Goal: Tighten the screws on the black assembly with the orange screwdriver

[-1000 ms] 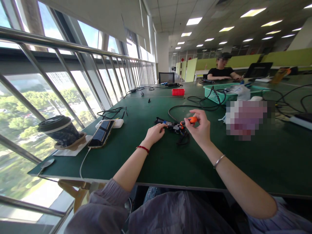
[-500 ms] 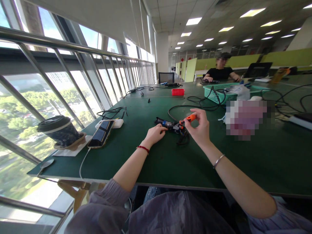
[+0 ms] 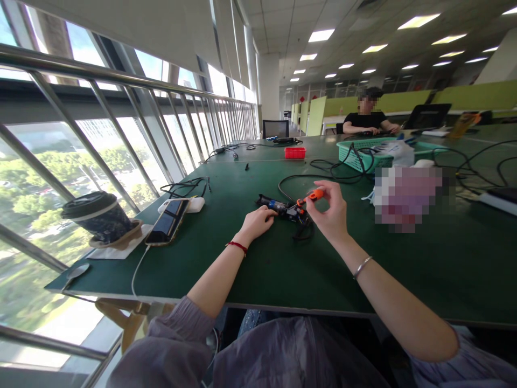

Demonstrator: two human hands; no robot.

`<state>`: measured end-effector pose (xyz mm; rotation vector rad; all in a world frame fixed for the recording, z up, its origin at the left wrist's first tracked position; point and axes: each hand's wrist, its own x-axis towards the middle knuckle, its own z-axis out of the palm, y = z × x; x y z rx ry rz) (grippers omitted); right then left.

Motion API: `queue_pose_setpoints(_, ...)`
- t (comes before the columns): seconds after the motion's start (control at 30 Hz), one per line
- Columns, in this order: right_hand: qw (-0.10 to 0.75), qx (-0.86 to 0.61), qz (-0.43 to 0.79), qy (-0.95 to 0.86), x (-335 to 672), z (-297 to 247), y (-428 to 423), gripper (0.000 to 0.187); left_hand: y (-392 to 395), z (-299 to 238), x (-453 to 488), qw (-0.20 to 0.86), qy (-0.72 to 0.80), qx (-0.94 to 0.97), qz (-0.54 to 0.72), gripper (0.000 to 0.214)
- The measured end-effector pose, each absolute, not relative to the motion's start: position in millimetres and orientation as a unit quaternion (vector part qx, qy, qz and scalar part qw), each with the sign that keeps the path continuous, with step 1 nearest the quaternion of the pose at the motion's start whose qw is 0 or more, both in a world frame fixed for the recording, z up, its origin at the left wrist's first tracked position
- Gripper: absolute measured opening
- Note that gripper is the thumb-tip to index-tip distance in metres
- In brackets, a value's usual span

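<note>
At frame centre, the right hand (image 3: 333, 211) pinches an orange-handled screwdriver (image 3: 316, 194) at a black, blue-banded cylindrical device (image 3: 278, 206); the left hand (image 3: 257, 221) touches it, grip unclear. Screwdriving seems in hand, next calling for steady alignment.

Open lane on dk-green flat tabletop (image 3: 283, 269): near edge up btwn bare L hand (image 3: 255, 222) & bare R hand (image 3: 332, 215). Mid blocked: blk tubular device w/ wires (image 3: 278, 207), orange-handled tool (image 3: 316, 194) above. L edge: dk-lidded paper cup (image 3: 99, 218), blk rect. phone (image 3: 167, 223). Twd far R corner: mint-green slatted plastic basket (image 3: 382, 160).
</note>
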<state>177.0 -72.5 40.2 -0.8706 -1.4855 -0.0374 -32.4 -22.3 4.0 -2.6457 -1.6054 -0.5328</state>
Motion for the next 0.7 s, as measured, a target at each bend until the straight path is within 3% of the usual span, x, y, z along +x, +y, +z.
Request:
queue_pose_setpoints(0.2, 0.628, -0.408, -0.017, -0.662, 176.8, 41.4, -74.9, 0.019, -21.3, 3.5, -32.6, 0.0, -0.514, -0.841, -0.168, 0.032)
queue_pose_setpoints(0.4, 0.656, -0.369, -0.027, -0.658, 176.8, 41.9, -73.0, 0.028, -19.9, 1.8, -33.1, -0.005, -0.513, -0.84, -0.176, 0.031)
queue_pose_setpoints(0.57, 0.631, -0.412, -0.028, -0.657, 177.6, 40.9, -73.6, 0.016, -21.1, 3.3, -32.9, -0.003, -0.515, -0.84, -0.172, 0.031)
queue_pose_setpoints(0.7, 0.636, -0.404, -0.036, -0.656, 177.3, 41.8, -74.1, 0.019, -21.4, 2.9, -32.9, -0.005, -0.515, -0.839, -0.174, 0.031)
